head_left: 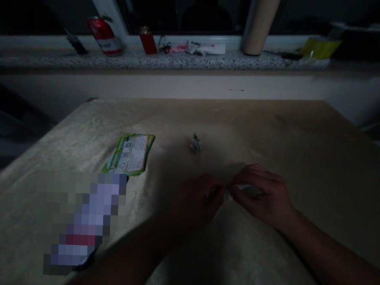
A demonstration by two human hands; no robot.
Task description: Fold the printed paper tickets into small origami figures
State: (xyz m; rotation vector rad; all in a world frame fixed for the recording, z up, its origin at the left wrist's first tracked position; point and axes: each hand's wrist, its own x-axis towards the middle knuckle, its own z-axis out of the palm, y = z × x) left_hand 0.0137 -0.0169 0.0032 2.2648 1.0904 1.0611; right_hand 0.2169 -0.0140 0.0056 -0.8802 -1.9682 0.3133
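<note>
Blurred object: a long item (pixel 90 218), masked by coarse pixels, lies on the worktop (pixel 315 152) to the left of the left forearm; its identity cannot be told.
Left hand: the fingers (pixel 200 197) are drawn narrow, pinching a small pale piece (pixel 228 197); the hand is in deep shadow.
Right hand: the fingers (pixel 266 192) are likewise closed at the tips on the pale piece, beside the left fingertips.
Pale piece: held between the two hands, above the front-middle of the worktop; thin, light in tone, partly hidden by the fingers.
Green packet: a flat printed packet (pixel 131 154) with a white text panel, lying just beyond the blurred object.
Folded scrap: a small, pointed, patterned scrap (pixel 196 143), on the worktop beyond the hands, apart from them.
Window sill: a speckled ledge (pixel 180 65) behind the worktop, bearing, left to right, a red can (pixel 104 37), a red bottle (pixel 148 42), a crumpled white wrapper (pixel 209 49), an upright tan cylinder (pixel 259 28) and a yellow object (pixel 320 48).
Window: dark panes (pixel 183 12) behind the sill.
</note>
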